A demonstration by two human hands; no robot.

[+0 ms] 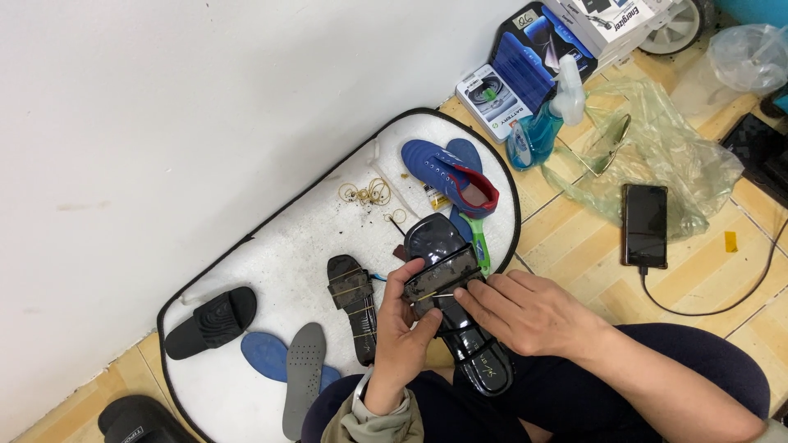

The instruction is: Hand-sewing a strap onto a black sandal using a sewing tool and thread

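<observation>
Black sandal (455, 312) sits over the lap, near the white mat (271, 246). Left hand (402, 328) grips its strap. Right hand (525, 312) pinches a rubber band (447, 294) on it. I think the tight band could snap or slip off. Blue shoe (451, 176) lies beyond the sandal.

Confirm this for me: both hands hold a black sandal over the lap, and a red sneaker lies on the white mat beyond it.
One thing is wrong: the sneaker is blue, with only a red collar lining. The rest stands: in the head view the left hand and right hand hold the black sandal over the lap, and the sneaker lies on the white mat beyond.
</observation>
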